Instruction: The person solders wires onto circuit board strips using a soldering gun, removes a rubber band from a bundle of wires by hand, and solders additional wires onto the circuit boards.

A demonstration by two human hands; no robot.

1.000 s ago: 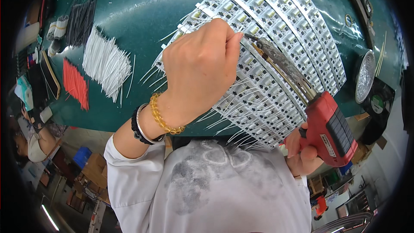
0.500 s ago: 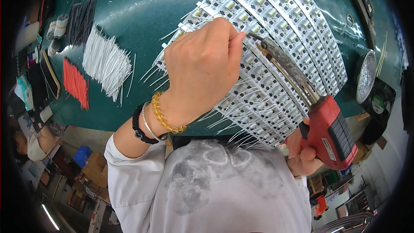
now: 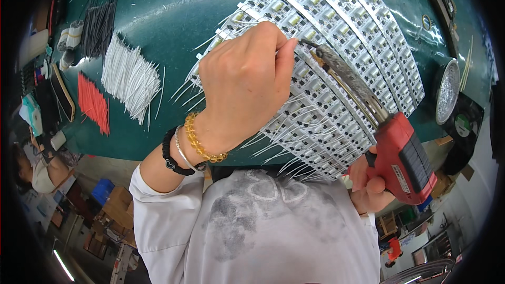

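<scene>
A panel of small circuit boards (image 3: 363,43) is spread over the right half of a green table (image 3: 173,37), its far end cut off by the view. Its white boards are set in close rows, dotted with small black chips and pale yellowish blocks, and crossed by long, silvery strips that appear curved. Thin white wires (image 3: 301,121) are left jutting from its left and near parts. A red-and-black soldering gun (image 3: 404,159) is gripped firmly by the right hand (image 3: 368,183) at the near right, its dark, crusted barrel slanted across the panel. Its tip is brought close beside the thumb of the left hand (image 3: 247,71), which is held over the panel's left part with fingers curled in; whether anything is pinched there cannot be told.
</scene>
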